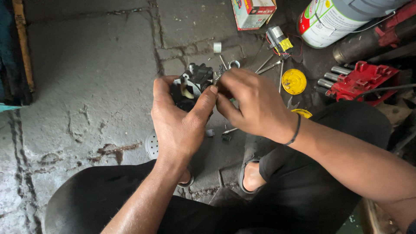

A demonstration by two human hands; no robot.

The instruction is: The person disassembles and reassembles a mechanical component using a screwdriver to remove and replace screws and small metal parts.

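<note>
While you crouched over the cracked concrete floor (86, 65), the black mechanical part (194, 84) sat up in your left hand (180, 119), lifted clear of the ground just above your knees. Your left hand was curled round its lower side, thumb pressed up against its right edge, so the fingers were wrapped tight on it rather than spread. Your right hand (251, 104) met it from the right, fingertips drawn together and pinching at the top of the part; what they pinched was too small to tell. A black band (296, 130) ringed that wrist.

Just beyond the part lay loose metal bits and thin tools (268, 66) on the floor. Farther right of it lay a yellow round lid (294, 81), then a red tool holder with sockets (357, 80). Up and right of the part stood a small cardboard box (252, 13) and a large white canister (333, 21). Below the part, your sandalled foot (251, 175) rested on the floor.
</note>
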